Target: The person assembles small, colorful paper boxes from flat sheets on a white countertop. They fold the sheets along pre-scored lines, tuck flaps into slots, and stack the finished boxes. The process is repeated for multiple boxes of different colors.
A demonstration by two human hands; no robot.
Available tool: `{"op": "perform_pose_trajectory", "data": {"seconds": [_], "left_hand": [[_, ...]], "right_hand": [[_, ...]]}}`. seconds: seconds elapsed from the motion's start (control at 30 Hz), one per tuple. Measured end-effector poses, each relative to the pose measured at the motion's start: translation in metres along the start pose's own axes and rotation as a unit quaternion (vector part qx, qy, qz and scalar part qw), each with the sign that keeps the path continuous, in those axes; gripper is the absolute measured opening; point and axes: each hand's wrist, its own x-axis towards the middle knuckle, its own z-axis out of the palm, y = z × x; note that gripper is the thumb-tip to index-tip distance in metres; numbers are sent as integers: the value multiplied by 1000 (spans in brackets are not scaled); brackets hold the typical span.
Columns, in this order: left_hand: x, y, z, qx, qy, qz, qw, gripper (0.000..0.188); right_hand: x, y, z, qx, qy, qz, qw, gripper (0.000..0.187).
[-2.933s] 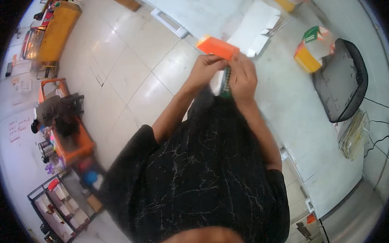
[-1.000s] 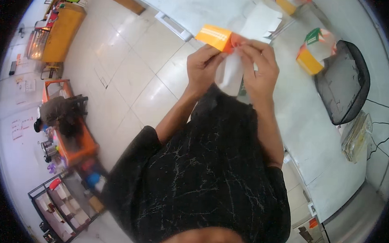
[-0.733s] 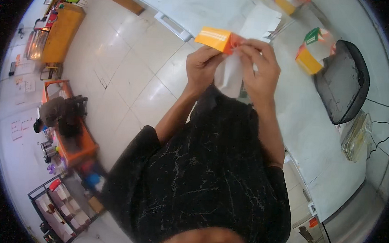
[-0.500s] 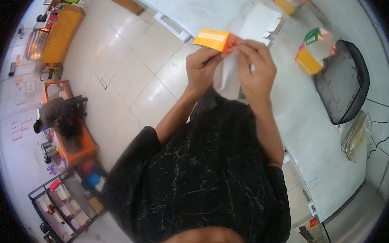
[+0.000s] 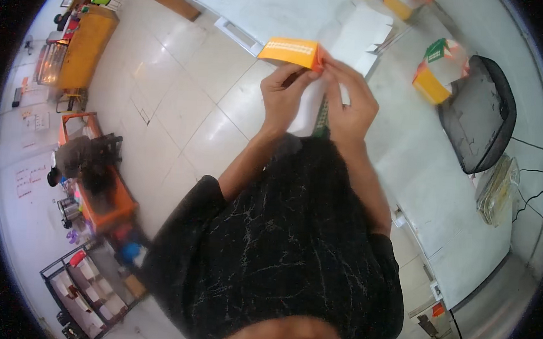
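A yellow and orange cardboard box [image 5: 292, 49], partly folded, is held up in front of me over the table's near edge. My left hand [image 5: 281, 97] is closed on its lower left side, thumb and fingers pinching the card. At the orange end of the box, my right hand [image 5: 354, 106] pinches a flap between thumb and fingertips. Below and between the hands a white panel with a green strip [image 5: 322, 120] shows; whether it belongs to the same box I cannot tell. A flat white card piece [image 5: 363, 31] lies on the table just beyond my right hand.
To the right on the pale table [image 5: 426, 170] stands a yellow, green and orange box [image 5: 436, 70], beside a dark padded case [image 5: 477, 118] and a plastic-wrapped stack [image 5: 498, 191]. Another box [image 5: 403, 4] is at the far edge. Across the floor, a person [image 5: 81, 155] is by an orange table [image 5: 116, 196].
The box has shifted slightly left and tilted, showing more of its printed yellow side. My right hand has moved a little left and down, and the green strip below has come into view.
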Motion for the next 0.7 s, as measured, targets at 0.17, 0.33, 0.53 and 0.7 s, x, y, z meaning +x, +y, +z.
{"op": "perform_pose_trajectory", "data": {"seconds": [0.17,0.33,0.53,0.7], "left_hand": [[0,7,2,71,-16,48,996,19],[0,22,6,59,-42,22,997,17],[8,27,-4,165,-125,93,974,13],[-5,30,-11,83,-286,95,950,15]], "right_hand": [[-4,-1,1,27,18,9,999,13],[-10,1,7,-87,-19,-106,990,16],[-39,36,-14,123,-24,-102,987,22],[-30,74,-59,328,131,381,855,54]]}}
